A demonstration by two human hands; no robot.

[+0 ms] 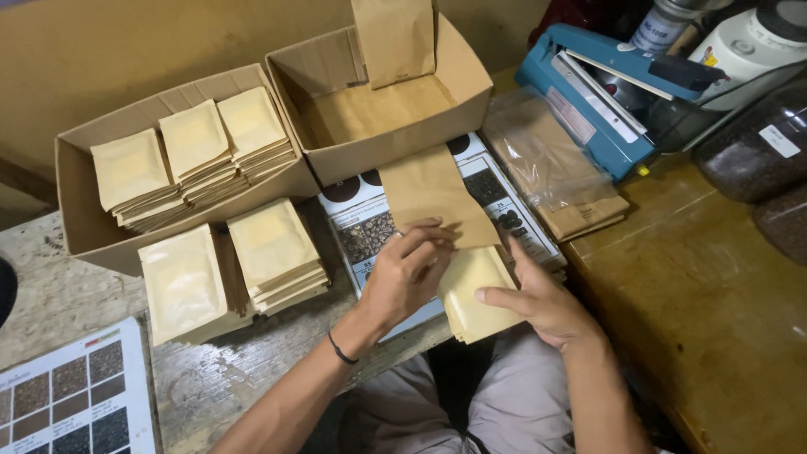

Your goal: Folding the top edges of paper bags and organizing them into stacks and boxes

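Head view: closest to the camera are the person's knees in grey trousers point(513, 403), under the edge of the table. Just above them, both hands work together. The left hand point(408, 273), with a thin dark band on its wrist, curls its fingers around the bottom end of a long brown paper bag point(433, 193). The right hand point(538, 298) is flat and half open, with its thumb and fingers pressing on a small yellow pouch point(475, 290). The pouch sits at the mouth of the brown bag, and the two touch. Both lie on a picture card of coffee beans point(366, 223).

To the left, at the near corner of the table, lies another chart of bean pictures point(71, 395). A little further, two piles of the same yellow pouches point(231, 265) rest on the rough wooden table point(218, 387).

Behind them stands an open cardboard box point(80, 206) full of pouches in rows. Next to it, on the right, stands a second cardboard box point(395, 143) with one brown bag leaning up inside it.

On the right side, a stack of brown bags in clear plastic point(559, 176) lies near the card. Behind that is a blue heat sealer point(597, 84). Farthest right are dark jars of coffee beans point(761, 151).
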